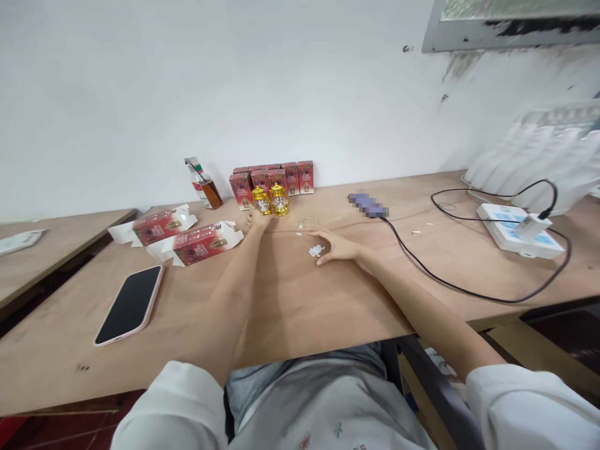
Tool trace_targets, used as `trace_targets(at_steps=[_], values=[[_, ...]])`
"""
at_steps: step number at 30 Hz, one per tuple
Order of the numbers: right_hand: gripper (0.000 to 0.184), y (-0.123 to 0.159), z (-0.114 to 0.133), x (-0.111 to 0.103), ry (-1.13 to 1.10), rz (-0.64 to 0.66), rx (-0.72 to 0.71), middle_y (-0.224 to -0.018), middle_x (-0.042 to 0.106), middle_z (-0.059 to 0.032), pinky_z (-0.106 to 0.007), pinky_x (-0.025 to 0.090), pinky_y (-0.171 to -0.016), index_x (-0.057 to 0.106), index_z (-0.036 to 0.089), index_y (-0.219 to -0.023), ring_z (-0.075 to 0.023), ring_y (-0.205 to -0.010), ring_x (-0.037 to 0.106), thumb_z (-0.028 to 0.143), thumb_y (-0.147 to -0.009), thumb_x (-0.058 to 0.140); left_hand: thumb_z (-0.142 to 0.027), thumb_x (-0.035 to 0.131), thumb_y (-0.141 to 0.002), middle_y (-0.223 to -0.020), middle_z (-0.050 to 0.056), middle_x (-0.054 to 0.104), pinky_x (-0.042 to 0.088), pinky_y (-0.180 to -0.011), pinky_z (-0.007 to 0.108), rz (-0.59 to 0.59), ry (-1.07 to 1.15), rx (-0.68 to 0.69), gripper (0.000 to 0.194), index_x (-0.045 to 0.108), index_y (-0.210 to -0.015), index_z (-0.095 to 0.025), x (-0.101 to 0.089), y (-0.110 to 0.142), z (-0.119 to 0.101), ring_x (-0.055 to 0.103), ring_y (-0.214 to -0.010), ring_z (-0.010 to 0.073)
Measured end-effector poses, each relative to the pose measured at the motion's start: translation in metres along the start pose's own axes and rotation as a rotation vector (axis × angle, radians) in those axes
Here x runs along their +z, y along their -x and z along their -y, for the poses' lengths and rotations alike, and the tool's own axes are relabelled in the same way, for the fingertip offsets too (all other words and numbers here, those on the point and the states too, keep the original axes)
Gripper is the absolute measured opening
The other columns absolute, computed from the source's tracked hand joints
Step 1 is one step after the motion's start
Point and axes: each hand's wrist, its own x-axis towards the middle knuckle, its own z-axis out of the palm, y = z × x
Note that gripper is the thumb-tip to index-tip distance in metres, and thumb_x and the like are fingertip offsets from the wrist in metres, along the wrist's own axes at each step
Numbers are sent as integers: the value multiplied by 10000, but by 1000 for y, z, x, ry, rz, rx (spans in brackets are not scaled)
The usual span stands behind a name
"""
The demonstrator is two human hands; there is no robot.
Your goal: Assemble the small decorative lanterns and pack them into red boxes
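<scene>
As I watch remotely, phone (129, 306) lies on table (290, 312), then two red boxes (202, 244) on their sides; left hand (256, 220) at foot of left lantern (261, 201), I can't tell if clamped; right lantern (280, 201) just beside; then white scraps (316, 250) just by right hand (338, 245), curved, tips apart.

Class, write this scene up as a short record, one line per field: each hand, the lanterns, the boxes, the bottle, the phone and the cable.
Left hand: at the lanterns' base, grip unclear
Right hand: open, beside small white pieces
Lanterns: two gold lanterns, side by side
Standing boxes: red, behind lanterns
Open boxes: two, red, lying with white flaps out
Bottle: amber contents
Phone: dark screen
Cable: black, reaching a pixelated purple object
</scene>
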Motion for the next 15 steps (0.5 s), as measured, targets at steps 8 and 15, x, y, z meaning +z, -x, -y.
trace_targets(at_steps=[8, 15], values=[[357, 1, -10, 0, -40, -114, 1, -1150, 608, -87, -383, 376, -1024, 658, 173, -975, -224, -1140, 548, 356, -689, 767, -409, 752, -621, -1203, 168, 590, 424, -952, 401, -71, 129, 150, 624, 491, -1124, -146, -16, 21, 10, 556, -1134, 311], [224, -2, -5, 18, 31, -272, 19, -1071, 633, -61, -377, 407, -952, 677, 207, -923, -207, -1045, 569, 365, -765, 699, -364, 739, -605, -1081, 107, 641, 488, -862, 371, 34, 320, 253, 517, 531, -1034, -164, -48, 70, 43, 616, -980, 245]])
